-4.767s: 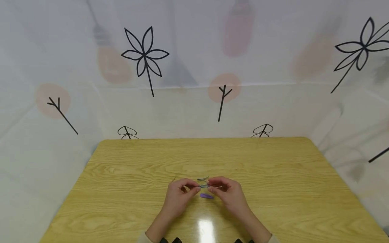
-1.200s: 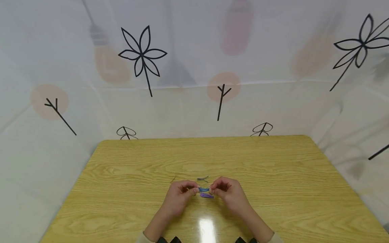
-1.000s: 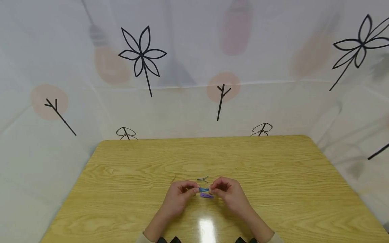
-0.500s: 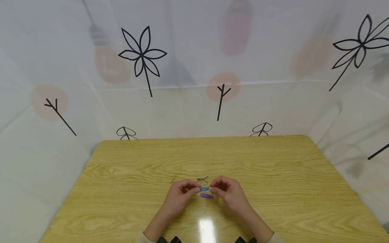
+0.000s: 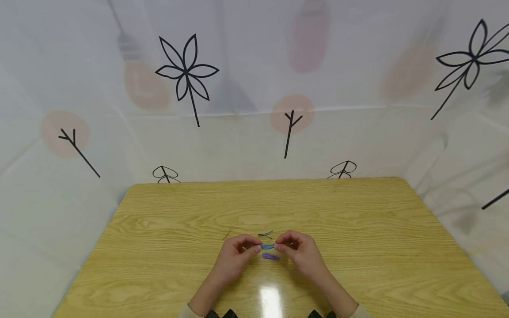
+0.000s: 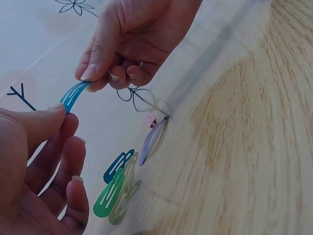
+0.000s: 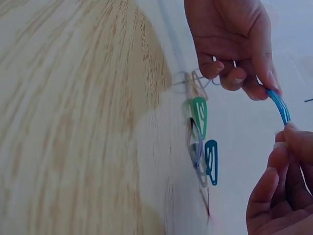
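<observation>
A blue snap hair clip (image 5: pixel 267 246) is held level in the air between both hands in the head view. My left hand (image 5: pixel 235 258) pinches one end between thumb and fingertips. Its other end is pinched by my right hand (image 5: pixel 301 256). The left wrist view shows the blue clip (image 6: pixel 74 97) slightly bowed, with slots along it. Just nearer than the hands, a purple snap clip (image 5: pixel 271 256) lies on the table. A green clip (image 6: pixel 108 197) and a dark blue clip (image 6: pixel 115 167) appear close together beyond the hands, overlapping in the left wrist view.
A wood-grain table (image 5: pixel 191 207) carries everything, and a patterned cloth (image 5: pixel 238 145) hangs behind it. A small thin golden thing (image 5: pixel 227 235) lies left of the dark clips, its kind too small to tell. Light glares on the near table.
The clip between the hands showed greyish and thin 4.8 seconds ago; it has been turned and now shows blue. Over the last second it rose slightly away from the purple clip. Other clips stayed put.
</observation>
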`<state>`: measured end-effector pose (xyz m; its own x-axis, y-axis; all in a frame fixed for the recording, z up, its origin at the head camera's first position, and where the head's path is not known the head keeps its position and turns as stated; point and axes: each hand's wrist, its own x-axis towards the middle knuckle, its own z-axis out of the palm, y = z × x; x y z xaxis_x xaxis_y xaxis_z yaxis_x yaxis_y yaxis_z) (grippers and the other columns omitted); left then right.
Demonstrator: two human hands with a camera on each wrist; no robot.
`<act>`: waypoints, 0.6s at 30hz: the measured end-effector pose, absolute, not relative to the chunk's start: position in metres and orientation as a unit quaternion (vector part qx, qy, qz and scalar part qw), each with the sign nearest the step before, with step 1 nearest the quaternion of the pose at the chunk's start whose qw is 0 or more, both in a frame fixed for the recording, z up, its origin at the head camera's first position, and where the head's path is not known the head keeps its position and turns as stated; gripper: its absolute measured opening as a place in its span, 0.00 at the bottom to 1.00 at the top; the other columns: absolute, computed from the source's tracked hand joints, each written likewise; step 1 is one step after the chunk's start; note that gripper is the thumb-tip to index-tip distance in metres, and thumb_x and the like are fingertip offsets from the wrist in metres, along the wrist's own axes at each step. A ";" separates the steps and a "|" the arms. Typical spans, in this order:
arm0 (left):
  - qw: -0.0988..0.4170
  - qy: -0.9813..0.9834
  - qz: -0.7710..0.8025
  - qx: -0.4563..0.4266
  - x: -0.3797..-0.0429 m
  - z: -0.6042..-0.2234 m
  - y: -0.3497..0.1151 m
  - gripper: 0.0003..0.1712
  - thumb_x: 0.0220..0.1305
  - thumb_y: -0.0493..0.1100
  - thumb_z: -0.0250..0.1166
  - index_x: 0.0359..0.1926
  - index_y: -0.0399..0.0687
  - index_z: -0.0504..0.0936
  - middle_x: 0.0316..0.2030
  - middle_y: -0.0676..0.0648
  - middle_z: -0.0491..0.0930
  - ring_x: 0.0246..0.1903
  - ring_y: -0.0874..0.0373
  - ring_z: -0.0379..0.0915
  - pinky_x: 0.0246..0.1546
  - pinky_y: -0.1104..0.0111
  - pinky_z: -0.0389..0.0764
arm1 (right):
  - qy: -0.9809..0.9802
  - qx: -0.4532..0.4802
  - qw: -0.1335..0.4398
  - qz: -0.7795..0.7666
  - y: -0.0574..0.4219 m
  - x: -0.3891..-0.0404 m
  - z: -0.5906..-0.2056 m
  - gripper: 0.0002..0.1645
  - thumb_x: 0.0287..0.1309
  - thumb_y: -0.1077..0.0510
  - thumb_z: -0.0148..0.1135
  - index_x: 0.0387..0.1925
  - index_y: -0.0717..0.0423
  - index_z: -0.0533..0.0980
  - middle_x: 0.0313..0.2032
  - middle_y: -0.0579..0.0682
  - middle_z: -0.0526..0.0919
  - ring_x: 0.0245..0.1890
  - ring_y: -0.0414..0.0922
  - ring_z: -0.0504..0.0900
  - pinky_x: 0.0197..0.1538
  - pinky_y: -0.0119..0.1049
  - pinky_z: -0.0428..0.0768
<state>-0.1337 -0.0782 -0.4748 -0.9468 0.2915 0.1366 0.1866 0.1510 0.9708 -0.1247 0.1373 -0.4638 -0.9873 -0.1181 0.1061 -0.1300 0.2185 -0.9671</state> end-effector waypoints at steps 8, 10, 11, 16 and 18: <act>0.057 0.762 0.624 0.164 -0.134 -0.478 -0.079 0.09 0.64 0.39 0.69 0.45 0.43 0.87 0.41 0.46 0.86 0.37 0.60 0.80 0.36 0.70 0.78 | -0.794 0.048 0.002 0.606 0.136 -0.126 -0.463 0.06 0.53 0.69 0.72 0.30 0.59 0.81 0.30 0.49 0.83 0.30 0.42 0.78 0.34 0.31 0.76; 0.063 0.763 0.621 0.169 -0.135 -0.479 -0.079 0.10 0.64 0.38 0.69 0.46 0.43 0.87 0.43 0.45 0.86 0.38 0.59 0.80 0.37 0.69 0.79 | -0.797 0.042 0.002 0.602 0.136 -0.126 -0.463 0.06 0.54 0.68 0.72 0.31 0.59 0.81 0.29 0.48 0.83 0.30 0.42 0.78 0.34 0.31 0.75; 0.068 0.764 0.618 0.170 -0.135 -0.480 -0.079 0.11 0.64 0.38 0.69 0.47 0.43 0.87 0.43 0.45 0.86 0.39 0.59 0.80 0.37 0.69 0.79 | -0.796 0.040 0.001 0.603 0.136 -0.126 -0.463 0.06 0.54 0.69 0.71 0.31 0.59 0.81 0.29 0.49 0.83 0.30 0.42 0.78 0.34 0.30 0.75; 0.088 0.773 0.604 0.176 -0.134 -0.481 -0.079 0.14 0.64 0.39 0.69 0.50 0.43 0.86 0.43 0.47 0.86 0.37 0.59 0.79 0.36 0.70 0.78 | -0.799 0.033 0.000 0.600 0.136 -0.126 -0.465 0.05 0.54 0.68 0.71 0.31 0.62 0.81 0.30 0.50 0.83 0.30 0.42 0.79 0.36 0.30 0.76; 0.094 0.774 0.601 0.179 -0.133 -0.481 -0.078 0.15 0.64 0.39 0.69 0.51 0.42 0.86 0.43 0.46 0.86 0.37 0.59 0.79 0.36 0.70 0.78 | -0.805 0.027 -0.004 0.593 0.136 -0.126 -0.466 0.04 0.55 0.67 0.71 0.31 0.61 0.81 0.30 0.49 0.83 0.31 0.41 0.79 0.36 0.30 0.76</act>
